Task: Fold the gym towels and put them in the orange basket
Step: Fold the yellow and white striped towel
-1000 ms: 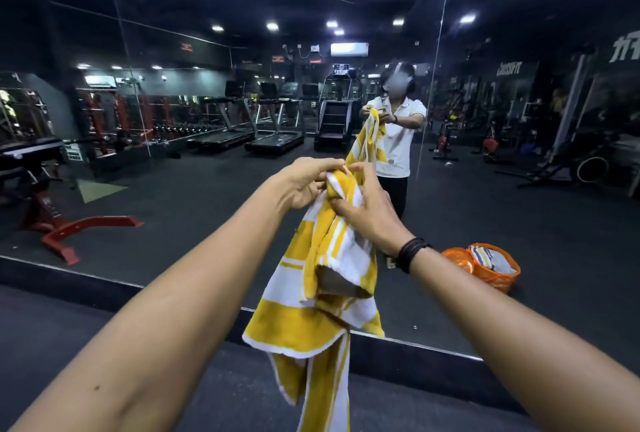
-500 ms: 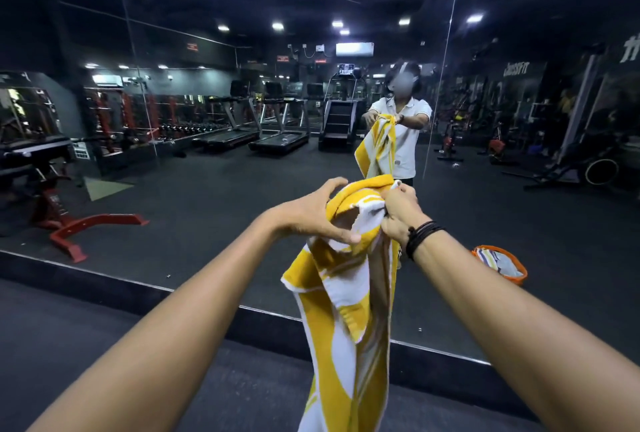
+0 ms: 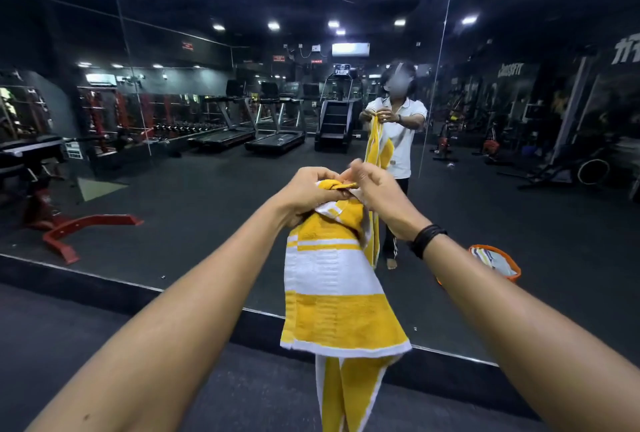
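one towel held up in two hands, facing a mirror wall

mirror wall taken as landmark, spanning the whole view ahead, dark floor running to its base. reflected in it: two treadmills, one red frame base at its left, one person in a white shirt holding a towel. one yellow-and-white striped towel hangs in front of the mirror's middle, bunched at the top, one broad panel over one narrower tail below. one orange basket shows only as a reflection in the mirror's lower right, striped cloth inside it, well apart from the towel. two hands at the towel's top: left hand curled round the bunched edge, right hand just beside it, blurred, fingers pinching the same edge. one black wristband on the right wrist.
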